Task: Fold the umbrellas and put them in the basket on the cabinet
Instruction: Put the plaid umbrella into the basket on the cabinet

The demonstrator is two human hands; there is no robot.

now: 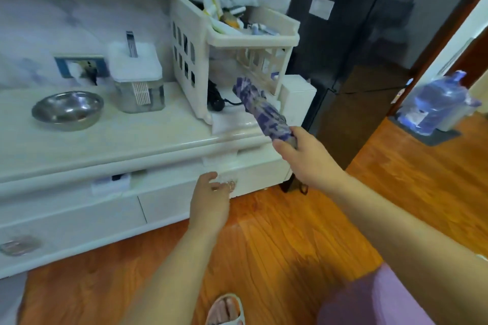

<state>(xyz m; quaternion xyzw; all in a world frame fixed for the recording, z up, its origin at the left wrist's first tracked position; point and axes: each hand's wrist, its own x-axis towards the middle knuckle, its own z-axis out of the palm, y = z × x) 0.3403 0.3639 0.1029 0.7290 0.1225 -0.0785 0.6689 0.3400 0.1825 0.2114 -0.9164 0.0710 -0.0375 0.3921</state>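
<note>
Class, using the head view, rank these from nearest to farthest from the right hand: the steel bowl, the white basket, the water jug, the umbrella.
From the right hand:
1. Umbrella, held in it.
2. White basket, just beyond the umbrella's tip on the cabinet.
3. Water jug, on the floor to the right.
4. Steel bowl, far left on the cabinet.

The folded purple-patterned umbrella [261,108] points tilted up at the cream slatted basket [211,42], which stands on the white cabinet [105,145].

Glossy white cabinet [105,145], shiny metal bowl [67,109], plastic basket [195,42], polished wood floor [290,245].
</note>
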